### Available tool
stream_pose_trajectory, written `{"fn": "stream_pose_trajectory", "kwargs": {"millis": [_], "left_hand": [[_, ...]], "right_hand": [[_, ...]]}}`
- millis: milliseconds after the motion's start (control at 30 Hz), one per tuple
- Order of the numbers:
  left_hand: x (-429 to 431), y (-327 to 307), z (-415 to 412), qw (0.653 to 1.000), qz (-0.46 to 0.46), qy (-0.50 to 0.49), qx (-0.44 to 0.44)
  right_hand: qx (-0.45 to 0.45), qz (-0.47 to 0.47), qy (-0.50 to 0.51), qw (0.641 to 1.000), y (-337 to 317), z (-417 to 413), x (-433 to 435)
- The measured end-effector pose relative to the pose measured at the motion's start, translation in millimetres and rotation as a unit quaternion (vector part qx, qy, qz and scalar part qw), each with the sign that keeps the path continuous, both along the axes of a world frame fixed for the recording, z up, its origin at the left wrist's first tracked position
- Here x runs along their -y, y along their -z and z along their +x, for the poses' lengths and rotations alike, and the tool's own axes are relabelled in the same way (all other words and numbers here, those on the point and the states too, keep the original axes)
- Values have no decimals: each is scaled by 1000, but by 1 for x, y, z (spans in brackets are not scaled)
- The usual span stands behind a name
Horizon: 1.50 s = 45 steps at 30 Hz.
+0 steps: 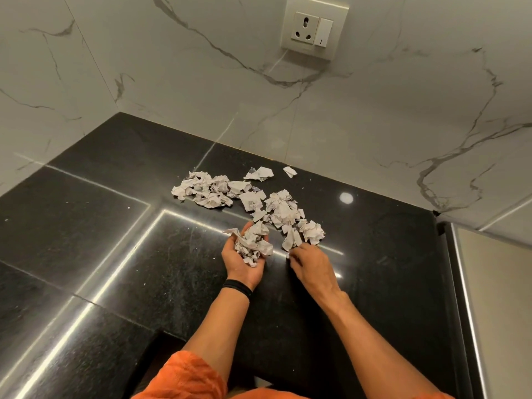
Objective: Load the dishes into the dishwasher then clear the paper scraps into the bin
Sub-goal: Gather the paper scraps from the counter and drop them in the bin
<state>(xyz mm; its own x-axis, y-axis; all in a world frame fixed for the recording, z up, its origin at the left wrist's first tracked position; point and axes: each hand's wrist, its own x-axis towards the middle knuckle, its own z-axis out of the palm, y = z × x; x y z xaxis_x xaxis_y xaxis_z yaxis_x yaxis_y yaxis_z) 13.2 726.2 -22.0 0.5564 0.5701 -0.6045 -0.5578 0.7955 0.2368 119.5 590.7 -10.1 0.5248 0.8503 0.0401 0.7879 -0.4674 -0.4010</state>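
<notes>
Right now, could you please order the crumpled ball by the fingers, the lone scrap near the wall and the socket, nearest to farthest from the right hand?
1. Crumpled ball: just ahead of the right hand.
2. Lone scrap: farther back, near the wall.
3. Socket: highest, up on the wall.

Both bare forearms reach forward, side by side. Left hand (240, 262) is palm up, fingers cupped round a heap of paper scraps (254, 243). Right hand (312, 264) is palm down, fingers bent, tips low at the counter (172, 269), grip unclear.
</notes>
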Motion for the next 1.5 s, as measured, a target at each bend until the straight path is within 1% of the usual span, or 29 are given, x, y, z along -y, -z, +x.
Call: {"fn": "stream_pose_trajectory", "kwargs": {"millis": [100, 167, 200, 267, 300, 367, 433, 467, 500, 567, 633, 700, 733, 800, 867, 933, 1067, 1133, 1167, 1233, 1267, 1333, 1400, 1433, 1500], "left_hand": [[0, 0, 2, 1000, 3, 3, -2], [2, -1, 5, 1000, 6, 8, -7], [4, -1, 7, 1000, 9, 10, -9], [7, -2, 13, 1000, 12, 12, -10], [8, -3, 17, 1000, 11, 13, -6], [10, -5, 22, 1000, 2, 21, 5], [11, -7, 24, 1000, 0, 28, 4], [11, -7, 25, 1000, 3, 28, 4], [11, -6, 25, 1000, 2, 28, 8], [8, -5, 24, 1000, -11, 16, 22], [7, -5, 20, 999, -21, -3, 33], [6, -5, 17, 999, -25, -16, 39], [6, -4, 16, 999, -24, -17, 40], [6, -5, 15, 999, -19, -13, 36], [5, -5, 14, 999, -14, -11, 31], [4, -4, 13, 1000, -9, -12, 23], [-1, 2, 9, 1000, 2, -9, -8], [-2, 1, 9, 1000, 9, -4, -19], [-2, 1, 9, 1000, 13, -3, -23], [0, 0, 12, 1000, 17, 0, -25], [3, -1, 14, 1000, 17, 1, -23], [7, 0, 17, 1000, 20, -1, -22], [10, 0, 21, 1000, 14, 12, -17], [12, -2, 22, 1000, 11, 18, -16], [13, -5, 23, 1000, 9, 21, -9]], "right_hand": [[-38, 82, 53, 994, -4, -1, 14], [-73, 154, 108, 979, -15, -7, 14], [-84, 189, 118, 971, -21, -10, 11], [-87, 246, 89, 961, -35, -18, -1], [-82, 257, 60, 961, -41, -23, -9], [-71, 239, 8, 968, -47, -33, -24], [-83, 194, -26, 977, -48, -42, -33], [-94, 187, -32, 977, -46, -44, -34], [-111, 201, -24, 973, -46, -44, -34], [-159, 256, 42, 952, -46, -36, -30], [-176, 267, 114, 941, -43, -20, -24], [-147, 200, 142, 958, -32, 0, -19], [-125, 152, 135, 971, -25, 7, -17], [-83, 73, 90, 990, -13, 12, -16], [-57, 32, 46, 997, -2, 8, -18], [-29, 22, 26, 999, 3, 1, -19], [5, 18, -2, 1000, 9, -4, -7], [-11, 25, 14, 1000, 7, -5, 5], [-38, 50, 47, 997, 3, -6, 10], [-96, 132, 114, 980, -10, -7, 15], [-114, 172, 125, 971, -17, -8, 14], [-130, 227, 102, 960, -30, -12, 3], [-128, 239, 54, 961, -42, -18, -13], [-125, 224, 25, 966, -45, -20, -20], [-120, 166, -37, 978, -48, -25, -32]]}}
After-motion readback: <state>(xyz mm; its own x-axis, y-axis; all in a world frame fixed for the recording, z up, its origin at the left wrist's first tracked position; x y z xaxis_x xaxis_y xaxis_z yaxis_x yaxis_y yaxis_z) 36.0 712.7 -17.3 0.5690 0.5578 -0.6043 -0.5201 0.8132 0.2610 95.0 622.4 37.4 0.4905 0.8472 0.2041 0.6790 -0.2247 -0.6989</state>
